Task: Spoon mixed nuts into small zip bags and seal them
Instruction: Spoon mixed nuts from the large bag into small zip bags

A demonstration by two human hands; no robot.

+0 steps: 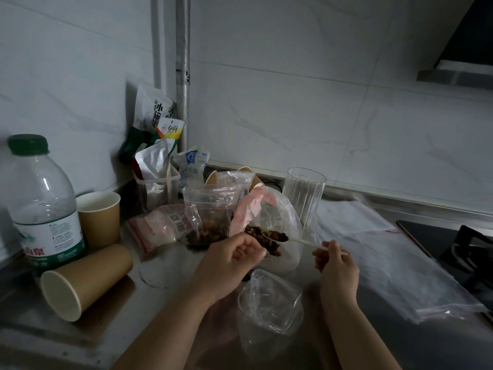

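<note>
Clear plastic is everywhere on the grey bench (165, 279): a large bag (277, 209) of mixed nuts (269, 243) sits at the middle, and the left hand (229, 260) grips its near edge with curled fingers, holding the mouth open. The right hand (334, 259) pinches the end of a white spoon (301, 241) between thumb and fingertips; the bowl of the spoon is loaded with nuts and hangs just inside the bag's mouth. Just beside the large bag on its left stands a small zip bag (210, 212), upright and partly filled with nuts. Another small bag (269, 308), see-through and crumpled, lies on the bench between the two forearms. To the right, a stack of flat zip bags (386, 265) is spread out. A ribbed glass (304, 196) stands behind the large bag, while a water bottle (42, 206) and two paper cups, one upright (100, 217) and one tipped over (82, 281), sit at the left.
</note>
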